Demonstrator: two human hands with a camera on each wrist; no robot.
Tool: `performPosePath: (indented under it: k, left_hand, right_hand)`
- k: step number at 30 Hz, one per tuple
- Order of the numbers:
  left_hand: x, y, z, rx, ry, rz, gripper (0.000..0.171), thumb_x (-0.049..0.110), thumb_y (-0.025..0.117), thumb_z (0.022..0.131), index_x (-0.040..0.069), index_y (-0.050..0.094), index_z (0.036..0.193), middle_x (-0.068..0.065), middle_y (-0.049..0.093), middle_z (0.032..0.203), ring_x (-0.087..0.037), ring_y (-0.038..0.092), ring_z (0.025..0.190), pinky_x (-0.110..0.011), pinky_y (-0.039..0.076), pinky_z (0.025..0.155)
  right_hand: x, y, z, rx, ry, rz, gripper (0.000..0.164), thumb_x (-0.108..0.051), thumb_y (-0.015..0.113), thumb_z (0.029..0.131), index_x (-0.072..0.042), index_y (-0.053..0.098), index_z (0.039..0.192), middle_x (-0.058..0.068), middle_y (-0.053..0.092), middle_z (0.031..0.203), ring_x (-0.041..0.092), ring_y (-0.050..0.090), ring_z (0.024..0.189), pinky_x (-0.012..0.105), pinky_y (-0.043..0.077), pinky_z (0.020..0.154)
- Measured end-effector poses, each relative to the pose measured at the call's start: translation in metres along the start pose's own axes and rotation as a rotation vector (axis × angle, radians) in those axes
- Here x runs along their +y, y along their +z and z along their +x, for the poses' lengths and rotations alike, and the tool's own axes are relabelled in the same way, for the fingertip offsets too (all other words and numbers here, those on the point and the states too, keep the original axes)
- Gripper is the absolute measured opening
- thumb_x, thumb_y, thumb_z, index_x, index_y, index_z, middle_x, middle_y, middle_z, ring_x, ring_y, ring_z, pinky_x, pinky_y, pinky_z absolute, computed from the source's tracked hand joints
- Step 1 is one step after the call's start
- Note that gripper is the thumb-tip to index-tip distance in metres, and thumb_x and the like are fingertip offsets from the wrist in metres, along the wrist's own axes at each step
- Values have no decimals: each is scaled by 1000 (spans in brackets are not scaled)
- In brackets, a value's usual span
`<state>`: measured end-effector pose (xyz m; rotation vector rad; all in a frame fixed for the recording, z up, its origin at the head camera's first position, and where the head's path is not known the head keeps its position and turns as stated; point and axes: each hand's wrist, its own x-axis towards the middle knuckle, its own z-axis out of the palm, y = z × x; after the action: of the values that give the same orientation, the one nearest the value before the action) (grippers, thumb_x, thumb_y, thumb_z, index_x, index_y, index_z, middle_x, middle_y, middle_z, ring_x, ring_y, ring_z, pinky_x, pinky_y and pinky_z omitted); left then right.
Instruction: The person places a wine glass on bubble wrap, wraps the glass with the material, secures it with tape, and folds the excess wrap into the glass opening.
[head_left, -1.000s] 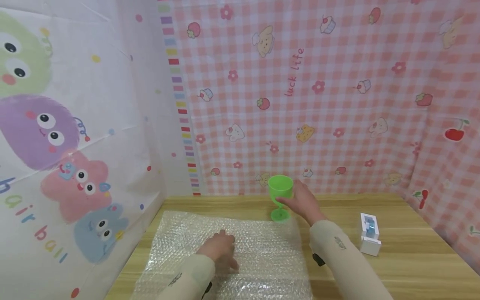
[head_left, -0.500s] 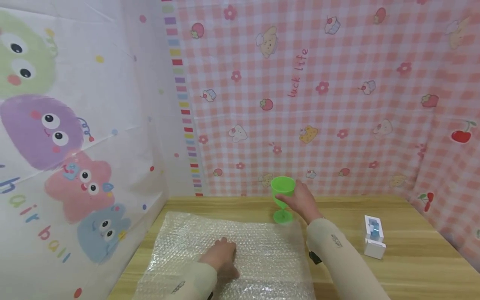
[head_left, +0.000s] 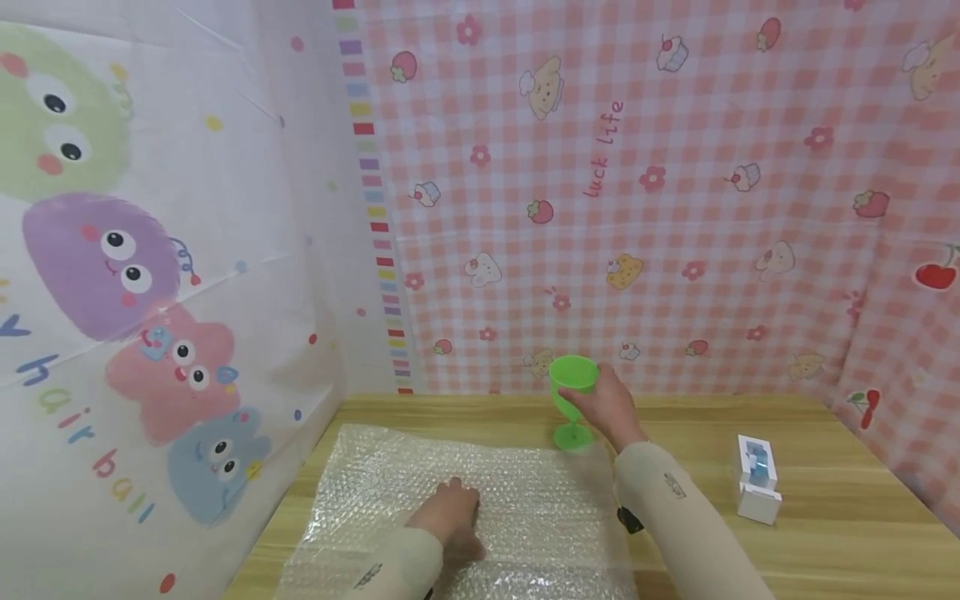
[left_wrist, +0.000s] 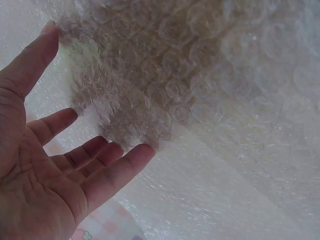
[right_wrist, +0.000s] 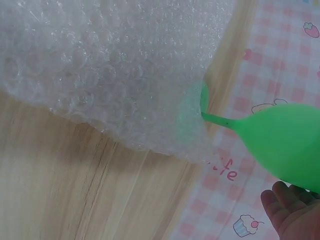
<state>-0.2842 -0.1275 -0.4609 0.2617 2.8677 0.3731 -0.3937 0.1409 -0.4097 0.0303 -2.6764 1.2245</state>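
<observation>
A green goblet (head_left: pixel 574 372) stands upright near the back of the table. My right hand (head_left: pixel 613 408) grips its bowl from the right side, thumb in front and fingers behind. In the right wrist view, the clear bubble wrap (right_wrist: pixel 115 80) overlaps part of the goblet's foot (right_wrist: pixel 204 97), while the fingers (right_wrist: pixel 285 197) lie against the bowl. On the bubble wrap sheet (head_left: pixel 367 483) my left hand (head_left: pixel 452 523) rests near the middle. The left wrist view shows that hand's fingers (left_wrist: pixel 117 177) spread and mostly straight, fingertips at the wrap.
A small white box (head_left: pixel 757 500) with a blue window stands on the wood-patterned table (head_left: pixel 690 417) at the right. Behind the table hangs a pink checked cloth (head_left: pixel 675 233), and a white cloth with cartoon figures (head_left: pixel 285 250) hangs at the left.
My left hand has lowered slightly and come a little nearer over the bubble wrap. The right hand keeps its grip on the goblet. The head view has drifted slightly to the left.
</observation>
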Motion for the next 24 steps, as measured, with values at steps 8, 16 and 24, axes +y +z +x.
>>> performPosePath:
  k: [8,16,24]
  left_hand:
    - [-1,1,4,-15,-31,-17,59,31,92,62,7,67,110,-25,53,134,-48,45,128,-63,40,101]
    - [1,1,9,-42,-89,-7,71,33,91,64,7,63,125,-24,47,142,-45,40,134,-62,34,107]
    - [2,2,5,-17,-55,34,75,32,91,65,5,61,128,-25,48,139,-45,42,131,-60,37,106]
  right_hand:
    - [3,-6,2,73,-64,-25,86,-43,74,88,7,33,145,28,53,129,44,55,115,58,45,96]
    - [-3,-37,-3,130,-74,-31,91,-48,71,89,9,27,146,30,49,133,45,53,117,58,45,96]
    - [-13,-62,-14,175,-76,-6,94,-55,67,89,3,25,148,27,52,128,42,57,111,55,50,89]
